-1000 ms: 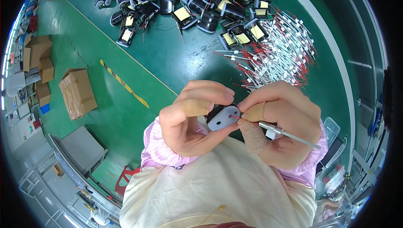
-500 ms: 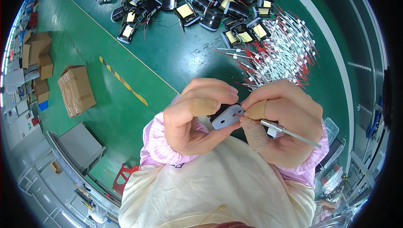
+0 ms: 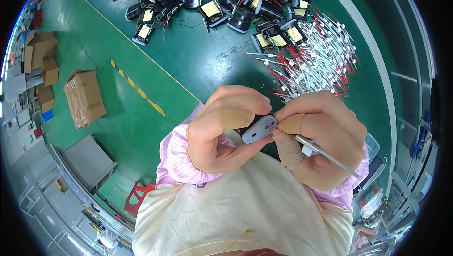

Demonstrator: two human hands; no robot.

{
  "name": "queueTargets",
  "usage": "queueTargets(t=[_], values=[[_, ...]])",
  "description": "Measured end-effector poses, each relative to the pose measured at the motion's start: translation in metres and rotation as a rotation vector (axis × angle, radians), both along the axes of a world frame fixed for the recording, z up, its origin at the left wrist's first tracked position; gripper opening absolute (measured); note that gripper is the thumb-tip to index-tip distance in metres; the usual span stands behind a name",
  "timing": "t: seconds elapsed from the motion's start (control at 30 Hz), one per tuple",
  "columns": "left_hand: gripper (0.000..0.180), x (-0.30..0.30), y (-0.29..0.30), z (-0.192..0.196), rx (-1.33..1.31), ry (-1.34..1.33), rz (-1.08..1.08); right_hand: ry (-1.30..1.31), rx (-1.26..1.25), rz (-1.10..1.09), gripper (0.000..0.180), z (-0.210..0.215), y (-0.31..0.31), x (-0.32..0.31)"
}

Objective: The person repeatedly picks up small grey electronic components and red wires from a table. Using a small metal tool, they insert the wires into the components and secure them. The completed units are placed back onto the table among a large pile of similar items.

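My left hand [image 3: 222,133] is closed around a black housing with a pale grey oval end cap [image 3: 259,130] that has small holes in it. A thin red wire runs into one of the holes. My right hand [image 3: 321,138] pinches that wire close to the cap, between thumb and index finger. From the same hand a grey cable with a metal tip and white tag [image 3: 307,149] lies across the fingers and sticks out past the palm. Tan bandages wrap fingers on both hands. The housing's far side is hidden behind my left fingers.
On the green table, a heap of black housings with yellow pads [image 3: 240,17] lies at the far side. Right of it spreads a pile of white cables with red wires [image 3: 321,55]. Cardboard boxes [image 3: 85,98] and a red stool [image 3: 138,198] stand on the floor at left.
Both hands have shifted very slightly to the right with the housing and cable. The grip of each hand looks the same.
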State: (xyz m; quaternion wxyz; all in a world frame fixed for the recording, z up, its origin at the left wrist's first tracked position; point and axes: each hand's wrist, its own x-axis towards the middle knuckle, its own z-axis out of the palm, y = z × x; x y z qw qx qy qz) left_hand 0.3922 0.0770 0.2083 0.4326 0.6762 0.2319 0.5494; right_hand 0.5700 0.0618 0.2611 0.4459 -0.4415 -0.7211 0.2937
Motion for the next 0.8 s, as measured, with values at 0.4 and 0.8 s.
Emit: queueTargets(t=[0.4,0.8], values=[[0.050,0.0015,-0.0006,0.0013,-0.001,0.005,0.040,-0.017,-0.067,0.004,0.016,0.0044,-0.0002,0.0017],[0.053,0.0023,0.0011,-0.0005,0.006,0.002,0.061,0.056,-0.159,-0.018,0.012,0.0021,0.0002,0.0017]])
